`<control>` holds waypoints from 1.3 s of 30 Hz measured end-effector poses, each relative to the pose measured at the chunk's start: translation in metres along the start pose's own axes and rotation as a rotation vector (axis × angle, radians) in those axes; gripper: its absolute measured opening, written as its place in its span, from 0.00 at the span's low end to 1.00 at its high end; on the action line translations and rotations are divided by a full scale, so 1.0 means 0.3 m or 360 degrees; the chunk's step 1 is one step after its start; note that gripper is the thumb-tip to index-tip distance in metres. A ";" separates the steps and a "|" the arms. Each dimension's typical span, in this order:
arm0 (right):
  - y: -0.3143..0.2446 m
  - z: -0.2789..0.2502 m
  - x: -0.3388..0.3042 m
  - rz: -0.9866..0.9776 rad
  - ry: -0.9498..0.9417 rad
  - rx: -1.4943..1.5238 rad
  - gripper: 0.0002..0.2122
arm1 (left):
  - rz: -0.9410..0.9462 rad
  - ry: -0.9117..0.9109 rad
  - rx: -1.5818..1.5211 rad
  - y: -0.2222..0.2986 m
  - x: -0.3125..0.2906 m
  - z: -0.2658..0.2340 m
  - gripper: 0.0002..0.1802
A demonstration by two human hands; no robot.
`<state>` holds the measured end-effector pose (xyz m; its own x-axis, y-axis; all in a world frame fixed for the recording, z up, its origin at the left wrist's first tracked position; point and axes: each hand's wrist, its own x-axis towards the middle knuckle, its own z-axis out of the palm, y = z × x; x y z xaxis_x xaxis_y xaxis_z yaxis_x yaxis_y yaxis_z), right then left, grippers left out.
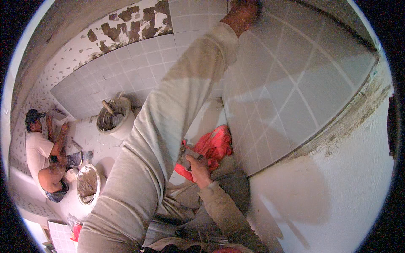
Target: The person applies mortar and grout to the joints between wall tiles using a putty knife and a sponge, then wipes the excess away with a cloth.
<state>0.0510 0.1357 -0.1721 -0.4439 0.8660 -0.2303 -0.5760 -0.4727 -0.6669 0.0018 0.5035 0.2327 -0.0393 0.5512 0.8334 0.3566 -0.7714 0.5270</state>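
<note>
My left arm, in a dusty beige sleeve, reaches across the view to the upper right. At its end my left hand (247,14) is by the grey tiled wall (274,80), near the corner; it is dark and its fingers do not show clearly. Low down near the corner, my right hand (200,170) is closed with the thumb on top of a small grey piece (184,157), whose kind I cannot make out. Crumpled red material (216,145), a bag or cloth, lies around and beyond that hand. The long sleeve hides part of the floor.
A large bucket (120,128) of grey mortar with a wooden-handled tool stands by the far wall. At left a co-worker (40,145) crouches at the wall, close to a smaller mortar bucket (98,181). Bare, patchy plaster (130,25) shows above the far tiles.
</note>
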 end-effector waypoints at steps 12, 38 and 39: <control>-0.012 0.007 -0.004 0.0092 0.0054 -0.0187 0.16 | -0.0322 -0.0255 0.1595 0.193 -0.076 -0.123 0.33; -0.195 0.202 -0.022 0.0124 0.0224 -0.0909 0.16 | -0.0861 0.0216 0.1148 0.506 -1.820 -0.870 0.30; -0.204 0.224 -0.001 0.0070 0.0337 -0.0963 0.16 | -0.0944 0.0197 0.1138 0.514 -1.817 -0.882 0.29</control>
<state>0.0403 0.1536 -0.0836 -0.2776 0.8907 -0.3600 -0.0439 -0.3861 -0.9214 -0.1687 -0.0001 -0.0963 -0.4831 0.7223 0.4948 0.7342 0.0263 0.6784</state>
